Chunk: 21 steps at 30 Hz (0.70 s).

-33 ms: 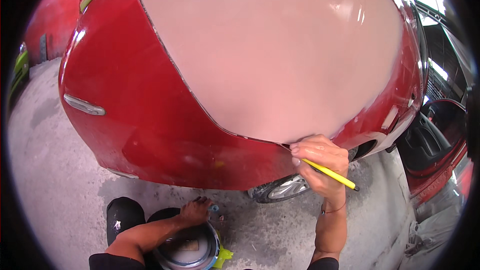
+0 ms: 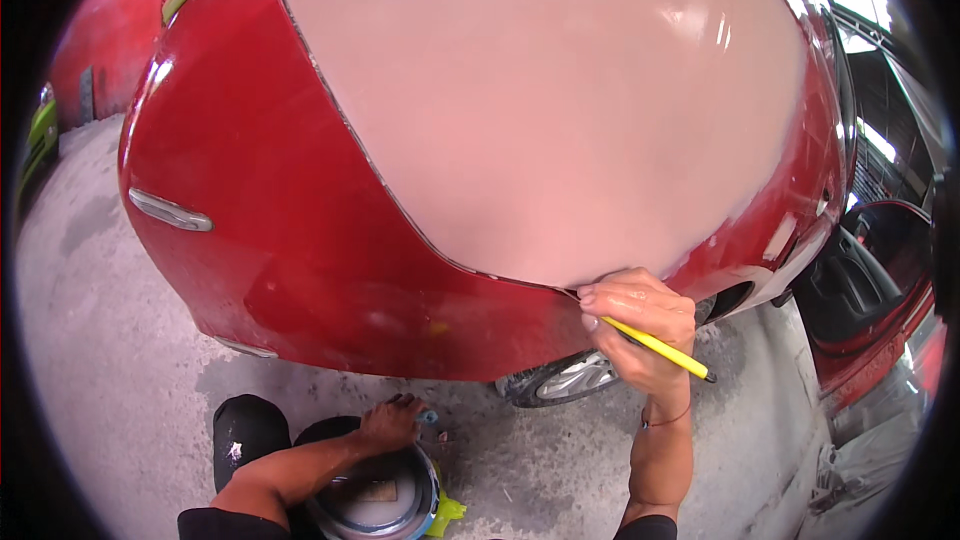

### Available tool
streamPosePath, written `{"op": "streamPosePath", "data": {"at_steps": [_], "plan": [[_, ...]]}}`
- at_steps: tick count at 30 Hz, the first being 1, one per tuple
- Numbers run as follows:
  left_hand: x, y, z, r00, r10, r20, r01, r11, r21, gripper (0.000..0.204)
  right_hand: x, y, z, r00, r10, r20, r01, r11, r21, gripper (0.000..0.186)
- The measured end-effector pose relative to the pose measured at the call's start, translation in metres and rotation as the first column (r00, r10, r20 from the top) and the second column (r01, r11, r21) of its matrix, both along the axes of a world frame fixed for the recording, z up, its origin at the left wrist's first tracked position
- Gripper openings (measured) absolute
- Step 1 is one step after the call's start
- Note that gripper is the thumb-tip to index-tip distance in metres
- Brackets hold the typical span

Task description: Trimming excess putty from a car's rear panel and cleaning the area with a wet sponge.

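My right hand [image 2: 643,328] pinches a slim tool with a yellow handle [image 2: 665,351] and a dark end. Its thin tip [image 2: 568,291] is at the seam between the car's red rear bumper [image 2: 330,240] and the pale, matt-coated body panel [image 2: 560,130] above. The knuckles lie against the lower edge of that panel. Lower left, my left hand [image 2: 390,424] is held low over my dark-clothed leg with its fingers curled. A small light-blue piece [image 2: 428,417] shows at the fingers; its kind is unclear.
A round bucket [image 2: 425,480] with grey-white contents stands below my left forearm, a yellow-green cloth or bag [image 2: 447,515] beside it. The car's wheel [image 2: 575,380] is under the bumper. An open red car door [image 2: 880,280] and crumpled plastic sheeting [image 2: 860,475] are at right.
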<state>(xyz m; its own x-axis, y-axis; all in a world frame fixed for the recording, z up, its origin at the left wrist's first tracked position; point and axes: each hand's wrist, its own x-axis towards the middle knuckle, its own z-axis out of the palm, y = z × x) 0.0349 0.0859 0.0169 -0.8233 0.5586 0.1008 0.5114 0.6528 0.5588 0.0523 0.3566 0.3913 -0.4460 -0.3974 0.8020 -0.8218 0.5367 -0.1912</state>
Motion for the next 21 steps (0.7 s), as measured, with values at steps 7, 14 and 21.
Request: {"op": "streamPosePath", "data": {"at_steps": [7, 14, 21], "plan": [[0.001, 0.002, 0.000, 0.998, -0.005, -0.058, 0.007, 0.999, 0.034, 0.035, -0.002, -0.008, 0.004, 0.999, -0.030, -0.035, 0.033, 0.994, 0.100, 0.027], [0.001, 0.003, 0.011, 1.000, 0.007, 0.003, -0.007, 1.000, 0.003, 0.038, 0.000, -0.009, 0.008, 0.993, -0.086, -0.080, 0.096, 0.986, 0.133, 0.027], [0.003, 0.002, 0.014, 0.999, 0.026, 0.039, -0.024, 0.999, -0.040, 0.039, 0.006, 0.019, 0.012, 0.993, -0.114, 0.020, 0.109, 0.979, 0.172, 0.026]]}}
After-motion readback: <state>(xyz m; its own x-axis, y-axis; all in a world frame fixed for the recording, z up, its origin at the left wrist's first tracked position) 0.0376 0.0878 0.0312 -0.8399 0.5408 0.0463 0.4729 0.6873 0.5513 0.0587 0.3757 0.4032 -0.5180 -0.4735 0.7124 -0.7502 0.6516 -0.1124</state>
